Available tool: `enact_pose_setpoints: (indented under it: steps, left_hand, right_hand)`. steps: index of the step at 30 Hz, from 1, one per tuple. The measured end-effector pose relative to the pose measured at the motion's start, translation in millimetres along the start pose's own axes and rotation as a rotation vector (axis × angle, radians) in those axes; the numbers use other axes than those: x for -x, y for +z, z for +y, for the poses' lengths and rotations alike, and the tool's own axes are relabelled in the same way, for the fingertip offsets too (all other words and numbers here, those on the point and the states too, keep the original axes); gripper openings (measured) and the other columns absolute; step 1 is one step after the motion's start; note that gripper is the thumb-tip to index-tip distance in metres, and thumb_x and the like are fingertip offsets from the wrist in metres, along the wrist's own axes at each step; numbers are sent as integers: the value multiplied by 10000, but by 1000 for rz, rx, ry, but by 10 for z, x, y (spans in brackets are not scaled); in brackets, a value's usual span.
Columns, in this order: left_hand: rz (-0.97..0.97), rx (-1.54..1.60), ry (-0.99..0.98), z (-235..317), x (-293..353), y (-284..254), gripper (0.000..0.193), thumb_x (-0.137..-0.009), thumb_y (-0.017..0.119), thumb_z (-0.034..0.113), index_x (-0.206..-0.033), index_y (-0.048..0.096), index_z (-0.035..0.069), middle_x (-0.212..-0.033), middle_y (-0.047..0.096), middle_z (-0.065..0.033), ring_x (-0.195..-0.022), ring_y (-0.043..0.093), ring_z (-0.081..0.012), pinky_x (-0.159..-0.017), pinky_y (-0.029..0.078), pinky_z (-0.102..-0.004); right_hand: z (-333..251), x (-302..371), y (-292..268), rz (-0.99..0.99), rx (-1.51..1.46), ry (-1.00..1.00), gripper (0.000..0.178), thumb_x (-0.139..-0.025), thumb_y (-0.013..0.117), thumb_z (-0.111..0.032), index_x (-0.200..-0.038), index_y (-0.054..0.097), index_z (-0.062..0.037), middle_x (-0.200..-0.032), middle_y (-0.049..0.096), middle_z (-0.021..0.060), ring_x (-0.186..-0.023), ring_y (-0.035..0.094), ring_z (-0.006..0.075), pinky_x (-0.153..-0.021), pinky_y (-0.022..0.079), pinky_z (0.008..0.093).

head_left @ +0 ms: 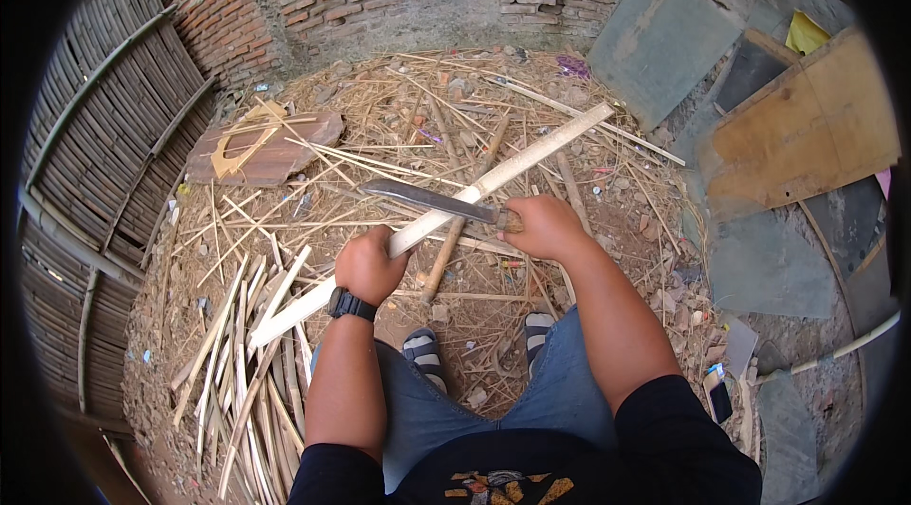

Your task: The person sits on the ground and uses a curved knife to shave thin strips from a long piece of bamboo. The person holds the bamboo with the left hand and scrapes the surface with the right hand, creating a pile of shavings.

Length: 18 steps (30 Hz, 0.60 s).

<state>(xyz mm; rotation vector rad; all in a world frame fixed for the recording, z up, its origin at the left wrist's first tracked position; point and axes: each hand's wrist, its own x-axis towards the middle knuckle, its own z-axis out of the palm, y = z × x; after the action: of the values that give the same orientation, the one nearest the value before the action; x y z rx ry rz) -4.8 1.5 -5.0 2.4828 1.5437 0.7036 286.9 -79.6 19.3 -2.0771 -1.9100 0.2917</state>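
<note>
My left hand (368,265), with a dark watch on its wrist, is closed round a long pale split-bamboo strip (517,163). The strip slants from lower left up to the far right. In my right hand (548,229) is the handle of a machete (432,199). Its dark blade points left and crosses the strip just beyond my left hand. The blade appears to rest on or against the strip; whether it cuts in, I cannot tell. My right fingers wrap the handle and hide most of it.
Split bamboo strips (237,363) lie piled at my left. Bamboo poles (465,211) and thin slivers litter the ground ahead. A brown board (304,146) lies far left. A bamboo fence (76,182) stands left, a brick wall (380,7) behind, and leaning panels (797,135) at right.
</note>
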Motion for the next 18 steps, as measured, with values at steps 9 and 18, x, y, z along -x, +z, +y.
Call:
enact_pose_setpoints:
  steps: [9,18]
  left_hand:
    - [-31,-1,22,28,5,17,386,-811,868,416,-856,695,74,-785,731,-169,-772,721,-395,-698,568,-497]
    - [-135,-2,73,25,11,46,368,-816,859,410,-929,720,88,-855,749,-160,-828,730,-392,-742,581,-497]
  right_hand:
    - [-18,-4,7,-56,4,7,486,-816,838,-403,-1204,743,-127,-1067,758,196,-1027,717,400,-896,562,496]
    - [-31,-9,84,-76,12,-51,432,-834,820,-399,-1152,736,-118,-1067,757,160,-1056,719,371,-894,565,496]
